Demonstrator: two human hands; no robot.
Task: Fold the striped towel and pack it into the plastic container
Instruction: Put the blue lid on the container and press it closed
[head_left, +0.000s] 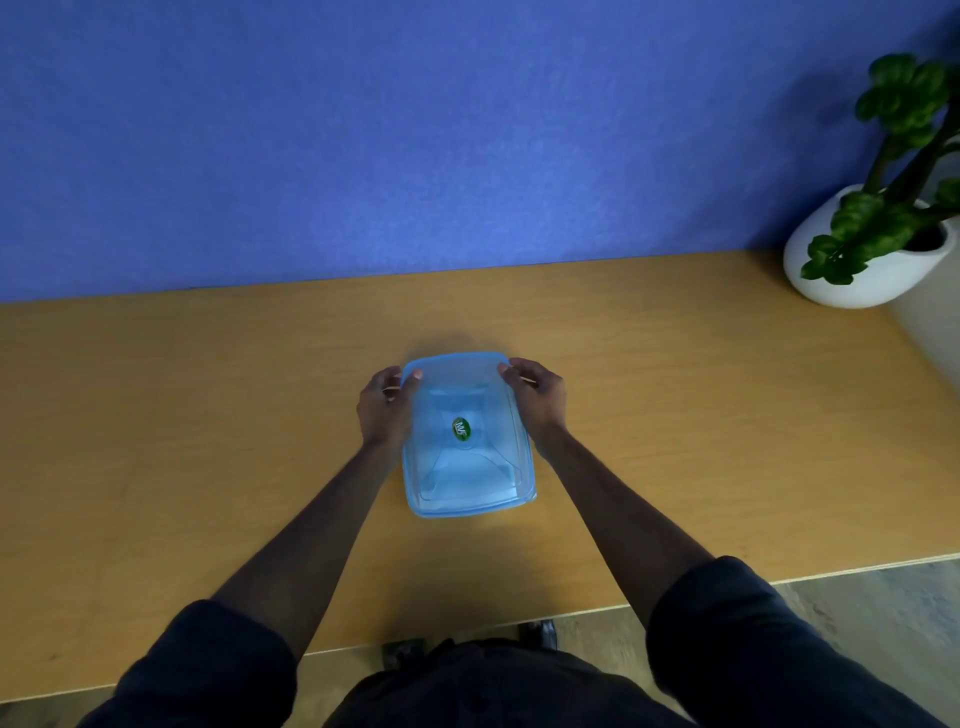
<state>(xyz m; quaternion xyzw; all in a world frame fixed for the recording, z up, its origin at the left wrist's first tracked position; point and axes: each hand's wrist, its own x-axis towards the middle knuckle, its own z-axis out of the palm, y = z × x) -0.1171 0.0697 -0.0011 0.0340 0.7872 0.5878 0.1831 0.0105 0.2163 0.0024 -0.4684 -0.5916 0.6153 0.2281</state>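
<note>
The plastic container (467, 434) is sitting on the wooden counter (156, 415), roughly in the middle of it, with its translucent blue lid (488, 374) on top and a green sticker (461, 429) showing at the lid's centre. The left hand (385, 408) is gripping the container's left side and the right hand (537, 397) its right side, both near the far corners. The fingers (413, 375) of each hand are curling over the lid's edge with the thumbs on top, pinching the rim rather than lying spread flat. Whether they are pressing the lid down or prising it up cannot be told. The striped towel is not showing anywhere; nothing striped is visible through the lid, though the plastic is too cloudy to be sure. A potted plant (883, 208) is standing well off to the container's right, against the blue wall (363, 130). Judging from this, folding and packing are not yet shown as done.
</note>
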